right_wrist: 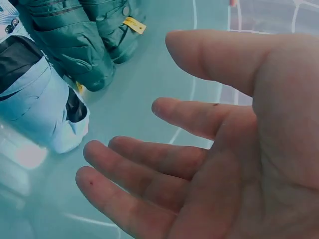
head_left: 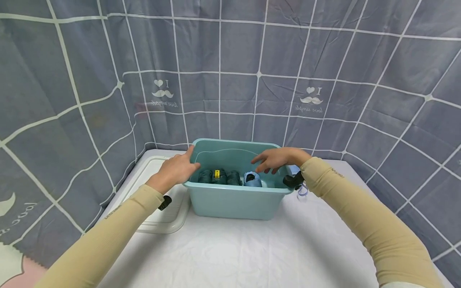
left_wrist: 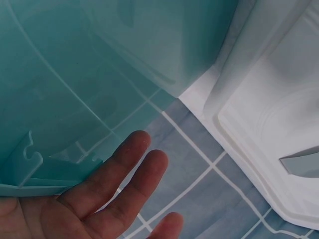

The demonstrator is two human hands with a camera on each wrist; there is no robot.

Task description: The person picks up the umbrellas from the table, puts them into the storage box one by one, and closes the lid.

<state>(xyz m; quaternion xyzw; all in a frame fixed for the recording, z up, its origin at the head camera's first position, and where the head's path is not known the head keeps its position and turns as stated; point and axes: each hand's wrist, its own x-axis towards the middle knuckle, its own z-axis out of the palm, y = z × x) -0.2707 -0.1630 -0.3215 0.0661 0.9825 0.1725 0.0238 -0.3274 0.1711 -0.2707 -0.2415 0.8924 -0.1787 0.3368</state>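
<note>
A teal plastic bin [head_left: 234,202] stands on the white-covered table. Along its floor lie several dark green fabric rolls [head_left: 234,178], one with a yellow label, and a light blue roll [head_left: 253,180] with black patches. My left hand [head_left: 176,168] is at the bin's left rim, fingers extended; the left wrist view shows these fingers [left_wrist: 144,181] beside the teal wall, holding nothing. Over the right part of the bin is my right hand [head_left: 276,159], its fingers spread and loosely bent. The right wrist view shows an empty palm [right_wrist: 219,184] near the light blue roll.
A white lid [head_left: 147,218] lies flat to the left of the bin. Some blue item [head_left: 294,170] is partly hidden behind my right wrist. Grey grid-patterned curtains [head_left: 237,96] enclose the table [head_left: 237,252] at the back and sides.
</note>
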